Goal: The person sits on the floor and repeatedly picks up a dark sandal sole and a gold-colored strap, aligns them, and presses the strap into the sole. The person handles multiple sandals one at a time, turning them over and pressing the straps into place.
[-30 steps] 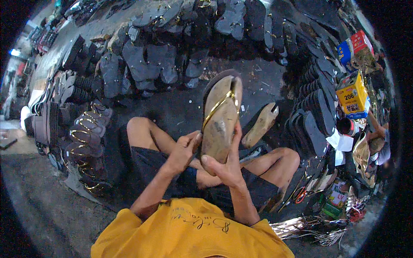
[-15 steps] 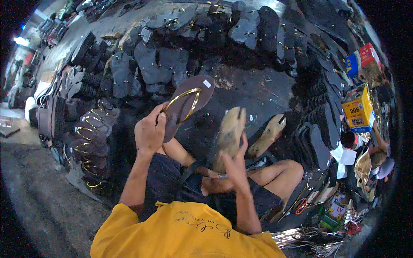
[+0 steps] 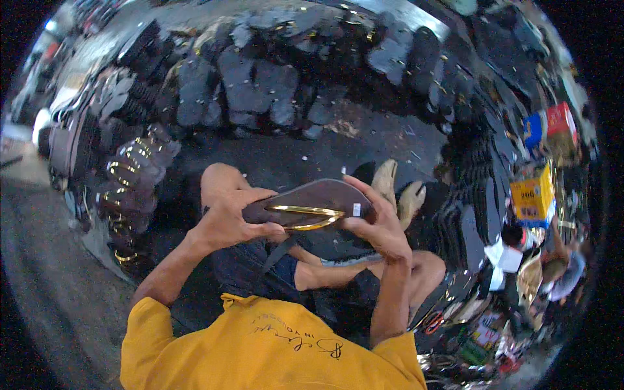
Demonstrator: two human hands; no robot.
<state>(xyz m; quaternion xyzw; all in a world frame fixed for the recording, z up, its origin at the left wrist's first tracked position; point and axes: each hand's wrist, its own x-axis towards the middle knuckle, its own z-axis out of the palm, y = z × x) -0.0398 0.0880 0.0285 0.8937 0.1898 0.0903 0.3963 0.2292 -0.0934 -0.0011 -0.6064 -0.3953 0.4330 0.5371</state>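
A dark brown flip-flop with a gold V-shaped strap and a small white label lies sideways between my two hands, above my lap. My left hand grips one end, thumb below and fingers above. Around the labelled toe end, my right hand is closed, its thumb by the label and a finger along the upper edge. Just beyond my right hand, two pale wooden shoe lasts, a left one and a right one, rest on the dark floor near my knee.
Gold-strapped flip-flops are piled at the left. Dark soles stand in clusters at the far side, and more soles line the right. Beyond those are a yellow box, a red-and-blue box, white paper and orange-handled scissors.
The flip-flop has come down and turned sideways. My right hand has let go of the wooden last, which now lies beside the other, and has taken the flip-flop's toe end.
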